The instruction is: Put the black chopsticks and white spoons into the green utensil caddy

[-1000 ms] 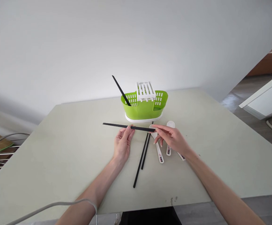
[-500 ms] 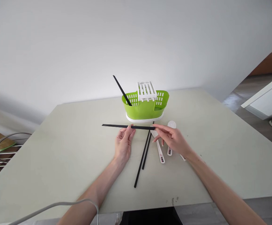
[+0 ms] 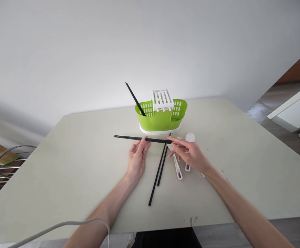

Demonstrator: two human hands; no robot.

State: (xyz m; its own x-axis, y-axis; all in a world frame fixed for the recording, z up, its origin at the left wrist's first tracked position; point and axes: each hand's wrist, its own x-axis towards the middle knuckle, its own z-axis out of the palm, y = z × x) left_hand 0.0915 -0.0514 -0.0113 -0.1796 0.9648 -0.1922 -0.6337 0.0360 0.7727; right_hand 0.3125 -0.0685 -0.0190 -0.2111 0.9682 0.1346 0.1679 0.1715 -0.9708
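Note:
A pair of black chopsticks (image 3: 126, 137) lies level across both hands, above the table. My left hand (image 3: 137, 156) is closed on their middle, thumb on top. At their right end, my right hand (image 3: 188, 153) pinches them between thumb and fingers. Below, two more black chopsticks (image 3: 158, 172) rest on the table, slightly apart. White spoons lie under and beside my right hand: one spoon (image 3: 177, 168) slants left of it, another spoon (image 3: 190, 137) shows its bowl and handle end, and a third is mostly hidden.
Behind my hands stands a green cutlery basket (image 3: 155, 122) with a white slotted rack (image 3: 162, 100) over its middle. Other black chopsticks (image 3: 134, 98) lean in its left compartment. A grey cable (image 3: 62, 224) crosses my left forearm. A metal rack (image 3: 5, 165) stands beyond the table's left edge.
Almost nothing differs. The view has shifted slightly, and both hands keep the chopsticks in nearly the same position.

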